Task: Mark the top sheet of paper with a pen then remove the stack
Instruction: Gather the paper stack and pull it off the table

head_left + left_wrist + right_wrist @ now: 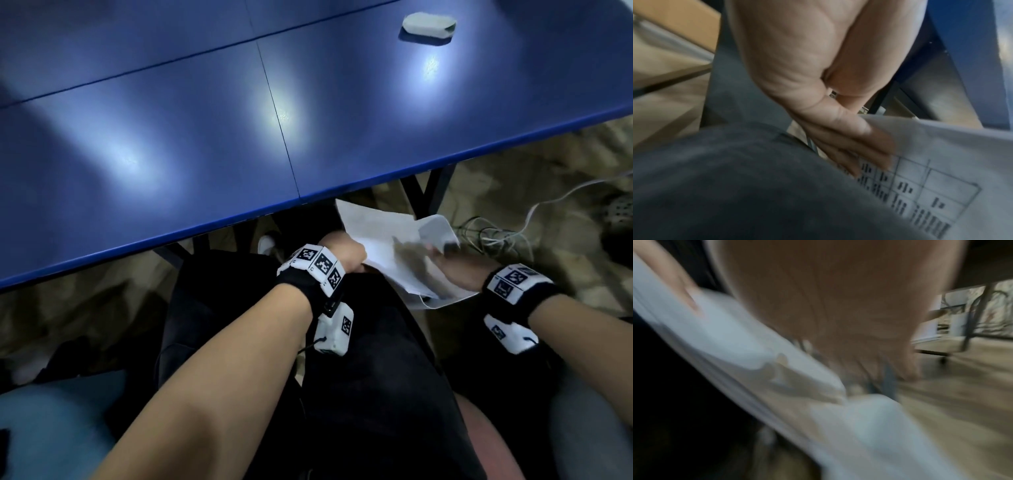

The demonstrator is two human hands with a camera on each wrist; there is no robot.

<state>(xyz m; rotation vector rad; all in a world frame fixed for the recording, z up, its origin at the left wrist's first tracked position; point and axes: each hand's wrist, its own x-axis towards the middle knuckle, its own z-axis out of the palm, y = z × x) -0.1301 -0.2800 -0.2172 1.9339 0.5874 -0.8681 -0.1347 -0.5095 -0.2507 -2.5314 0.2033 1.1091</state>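
A: Where is the stack of paper (383,240) sitting at this point?

B: It is hanging below the near edge of the blue surface (171,137), over the person's lap, held between both hands. It is no longer lying on the surface, so the removing part of the task looks to be under way.

A: How is the left hand (342,255) holding it?

B: In the left wrist view the thumb is lying on top of the sheets and the fingers (855,155) are running underneath, so this grip is pinching the stack at its left edge, near a printed grid of boxes. That is probably steadying the loose sheets so they are not fanning apart.

A: And the right hand (459,270)?

B: It is reaching in from the right side, and a corner of a sheet is curling up by its fingers. The right wrist view is badly blurred; the palm is lying against the white sheets, but whether that grip is closing on them or only supporting them cannot be told.

A: Is a pen showing anywhere?

B: None is visible in any view, and no pen mark can be made out on the top sheet.

A: Anything else lying around?

B: A pale oblong object (428,24) is resting at the far right of the surface, and white cables (534,212) are trailing on the floor.
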